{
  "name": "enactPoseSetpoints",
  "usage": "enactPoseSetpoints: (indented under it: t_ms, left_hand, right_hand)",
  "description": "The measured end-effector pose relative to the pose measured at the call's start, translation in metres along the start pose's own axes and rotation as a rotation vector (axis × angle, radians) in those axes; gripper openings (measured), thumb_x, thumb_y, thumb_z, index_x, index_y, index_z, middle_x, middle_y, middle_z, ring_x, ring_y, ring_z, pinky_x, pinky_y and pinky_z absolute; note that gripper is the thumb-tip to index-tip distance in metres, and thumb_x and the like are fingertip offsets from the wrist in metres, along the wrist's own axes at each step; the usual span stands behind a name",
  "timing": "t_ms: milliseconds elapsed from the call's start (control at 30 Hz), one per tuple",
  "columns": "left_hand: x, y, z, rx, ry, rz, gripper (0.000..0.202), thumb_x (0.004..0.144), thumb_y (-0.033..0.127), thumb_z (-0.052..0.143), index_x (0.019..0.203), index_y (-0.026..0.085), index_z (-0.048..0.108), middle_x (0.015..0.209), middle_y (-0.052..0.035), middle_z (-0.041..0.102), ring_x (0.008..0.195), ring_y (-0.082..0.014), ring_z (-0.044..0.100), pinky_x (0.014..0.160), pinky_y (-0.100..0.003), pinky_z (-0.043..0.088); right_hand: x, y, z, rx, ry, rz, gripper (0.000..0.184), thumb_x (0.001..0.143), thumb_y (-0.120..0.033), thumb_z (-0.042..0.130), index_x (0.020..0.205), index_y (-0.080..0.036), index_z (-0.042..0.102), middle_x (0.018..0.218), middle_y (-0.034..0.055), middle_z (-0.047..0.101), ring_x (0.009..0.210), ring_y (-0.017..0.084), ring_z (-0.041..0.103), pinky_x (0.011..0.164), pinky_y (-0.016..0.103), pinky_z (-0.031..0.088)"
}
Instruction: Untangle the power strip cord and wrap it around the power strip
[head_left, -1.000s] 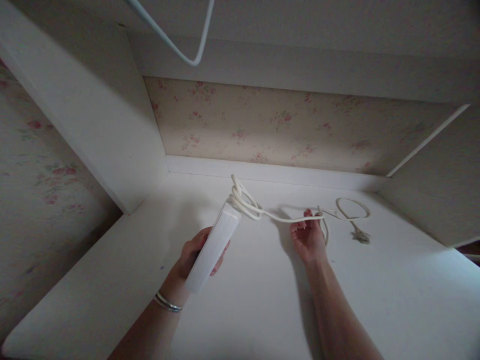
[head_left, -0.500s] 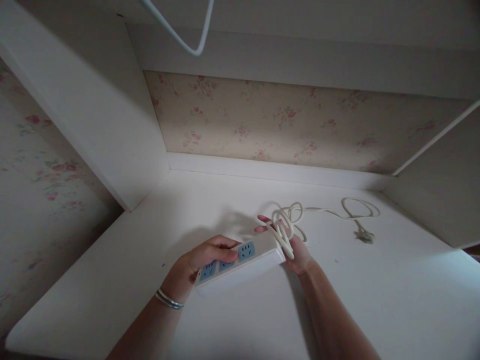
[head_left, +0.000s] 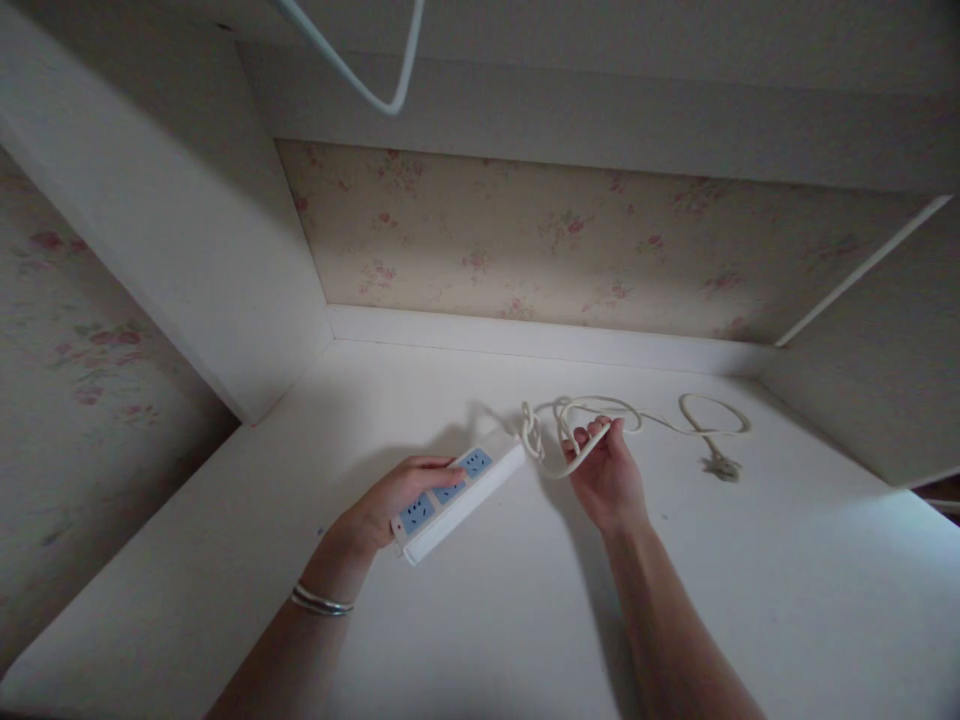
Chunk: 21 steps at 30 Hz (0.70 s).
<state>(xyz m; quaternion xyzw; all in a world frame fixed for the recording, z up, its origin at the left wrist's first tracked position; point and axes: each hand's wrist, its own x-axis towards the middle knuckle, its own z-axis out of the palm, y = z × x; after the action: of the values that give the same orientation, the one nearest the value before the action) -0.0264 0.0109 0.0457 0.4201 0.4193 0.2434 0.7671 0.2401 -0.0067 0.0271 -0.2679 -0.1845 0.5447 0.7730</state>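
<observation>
Gripping power strip (head_left: 456, 491), left hand (head_left: 390, 500); right hand (head_left: 606, 475) pinching cord (head_left: 592, 425), fingertips hidden.

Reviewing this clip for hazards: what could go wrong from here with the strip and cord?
1. The cord is knotted in loops beside the power strip; pulling with the right hand may tighten the tangle.
2. The plug lies loose on the white shelf; a tug could drag it.
3. The left hand grips only one end of the strip, so it could tip.

Dim, soft picture, brighter at lower right, with edges bowed by wide-angle distortion.
</observation>
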Motion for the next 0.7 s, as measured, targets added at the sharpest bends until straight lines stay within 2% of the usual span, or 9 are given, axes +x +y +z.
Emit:
enactPoseSetpoints:
  t_ms: [133, 233, 333, 400, 467, 533, 600, 700]
  left_hand:
    - [0.004, 0.002, -0.002, -0.163, 0.084, 0.042, 0.023, 0.074, 0.035, 0.070, 0.082, 0.013, 0.067, 0.059, -0.0008, 0.064, 0.045, -0.0109, 0.057, 0.039, -0.018, 0.040]
    - [0.003, 0.002, -0.005, -0.205, 0.107, 0.043, 0.025, 0.078, 0.037, 0.065, 0.076, 0.012, 0.064, 0.055, -0.0021, 0.063, 0.045, -0.0126, 0.058, 0.040, -0.020, 0.043]
    - [-0.002, 0.000, -0.006, -0.182, 0.074, 0.045, 0.027, 0.078, 0.038, 0.064, 0.073, 0.012, 0.064, 0.052, -0.0027, 0.061, 0.042, -0.0129, 0.057, 0.038, -0.020, 0.042]
    - [-0.007, 0.000, -0.006, -0.147, 0.070, 0.040, 0.025, 0.076, 0.037, 0.067, 0.075, 0.012, 0.066, 0.052, -0.0022, 0.062, 0.041, -0.0132, 0.057, 0.037, -0.021, 0.041]
    - [-0.012, 0.000, -0.004, -0.123, 0.081, 0.038, 0.020, 0.073, 0.031, 0.070, 0.082, 0.013, 0.068, 0.057, -0.0023, 0.065, 0.044, -0.0137, 0.059, 0.039, -0.021, 0.041]
    - [-0.016, 0.002, -0.002, -0.098, 0.062, 0.027, 0.020, 0.070, 0.023, 0.073, 0.087, 0.014, 0.071, 0.065, -0.0036, 0.069, 0.049, -0.0141, 0.061, 0.042, -0.020, 0.042]
    - [-0.018, 0.004, 0.000, -0.040, -0.017, -0.002, 0.022, 0.066, 0.019, 0.075, 0.087, 0.014, 0.073, 0.070, -0.0053, 0.071, 0.052, -0.0146, 0.062, 0.044, -0.020, 0.043]
    - [-0.017, 0.006, 0.002, 0.086, -0.142, -0.054, 0.024, 0.065, 0.022, 0.076, 0.089, 0.015, 0.075, 0.071, -0.0055, 0.072, 0.051, -0.0148, 0.062, 0.045, -0.021, 0.042]
  right_hand:
    - [-0.005, 0.004, 0.003, 0.002, -0.067, 0.088, 0.025, 0.080, -0.046, 0.067, 0.084, -0.023, 0.058, 0.057, -0.0102, 0.047, 0.046, 0.005, 0.044, 0.048, 0.018, 0.042]
    - [-0.013, 0.012, 0.009, -0.171, -0.154, 0.150, 0.026, 0.075, -0.038, 0.074, 0.090, -0.021, 0.061, 0.059, -0.0098, 0.050, 0.041, 0.002, 0.038, 0.040, 0.015, 0.033]
    - [-0.020, 0.022, 0.011, -0.452, -0.265, 0.265, 0.024, 0.070, -0.029, 0.078, 0.084, -0.018, 0.062, 0.057, -0.0071, 0.054, 0.042, 0.004, 0.044, 0.040, 0.015, 0.035]
    - [-0.021, 0.028, 0.008, -0.547, -0.299, 0.345, 0.024, 0.071, -0.032, 0.077, 0.083, -0.017, 0.063, 0.058, -0.0047, 0.058, 0.044, 0.007, 0.050, 0.040, 0.016, 0.039]
    - [-0.019, 0.032, 0.005, -0.538, -0.283, 0.367, 0.025, 0.073, -0.036, 0.074, 0.086, -0.017, 0.063, 0.065, -0.0026, 0.062, 0.045, 0.008, 0.053, 0.040, 0.018, 0.043]
    - [-0.015, 0.033, 0.003, -0.477, -0.231, 0.323, 0.023, 0.076, -0.035, 0.073, 0.087, -0.017, 0.064, 0.071, -0.0006, 0.065, 0.051, 0.008, 0.058, 0.045, 0.017, 0.047]
    - [-0.012, 0.029, 0.004, -0.389, -0.165, 0.251, 0.022, 0.076, -0.034, 0.073, 0.088, -0.017, 0.066, 0.080, 0.0019, 0.068, 0.061, 0.008, 0.062, 0.054, 0.017, 0.051]
    - [-0.010, 0.021, 0.009, -0.243, -0.092, 0.166, 0.023, 0.074, -0.033, 0.075, 0.091, -0.020, 0.066, 0.091, 0.0014, 0.069, 0.070, 0.010, 0.063, 0.062, 0.019, 0.054]
